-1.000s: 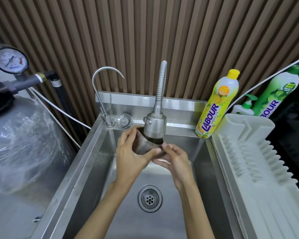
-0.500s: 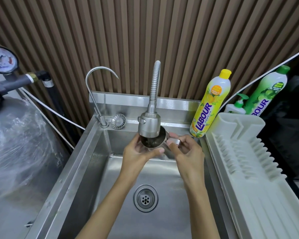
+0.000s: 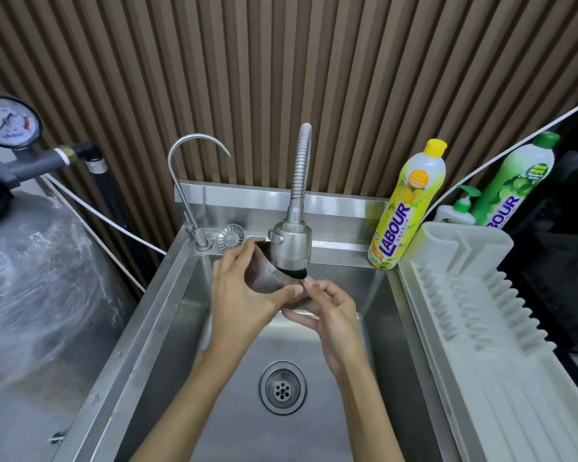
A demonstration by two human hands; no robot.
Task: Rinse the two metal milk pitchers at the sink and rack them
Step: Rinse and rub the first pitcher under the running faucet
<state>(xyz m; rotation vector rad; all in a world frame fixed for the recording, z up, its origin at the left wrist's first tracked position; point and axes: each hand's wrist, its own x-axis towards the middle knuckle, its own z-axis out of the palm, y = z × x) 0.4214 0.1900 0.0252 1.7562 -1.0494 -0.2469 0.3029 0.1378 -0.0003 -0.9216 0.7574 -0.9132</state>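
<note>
One small metal milk pitcher (image 3: 264,278) is held tilted right under the head of the flexible faucet (image 3: 291,248), above the steel sink (image 3: 167,315). My left hand (image 3: 244,298) wraps around its left side and bottom. From the right, my right hand (image 3: 327,308) grips its lower edge with fingertips. The faucet head hides the pitcher's mouth. I cannot tell whether water runs. A second pitcher is not in sight. The white dish rack (image 3: 474,315) lies right of the sink with nothing on it.
A thin gooseneck tap (image 3: 187,181) and a loose strainer (image 3: 230,236) sit at the sink's back left. Yellow (image 3: 404,208) and green (image 3: 514,181) detergent bottles and a pump bottle (image 3: 457,211) stand at the back right. A wrapped tank (image 3: 30,278) with a pressure gauge (image 3: 9,123) is on the left. The drain (image 3: 282,388) is open.
The pitcher was turned between my hands under the faucet: half a second ago its mouth faced up right of the head, now it tilts to the left again.
</note>
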